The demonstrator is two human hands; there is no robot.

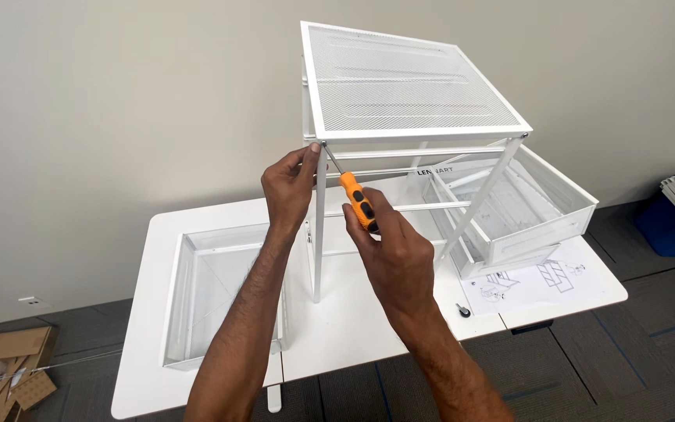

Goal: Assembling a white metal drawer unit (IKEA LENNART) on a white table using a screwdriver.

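1. Table (197, 367), white, fills centre and lower frame; bears everything below.
2. Frame (419, 82), white metal with mesh top, upper centre, standing on thin legs; looks top-heavy. Risk: push from the tool could tip or skid it, since only fingertips steady it.
3. Drawers: one (220, 293) left of centre, flat on table; two (525, 207) stacked right of centre, just beside the frame's legs.
4. Instruction sheet (541, 285), right, under the drawers' edge.
5. Left hand (289, 187), centre: fingertips pinched at the frame's front-left corner.
6. Right hand (396, 254): fingers closed around screwdriver.
7. Screwdriver (358, 202), orange handle, tip angled up at that corner. Risk: slanted tip may slip off, jabbing left fingertips.
8. Small dark part (462, 310), lower right near the table's edge; could roll off.
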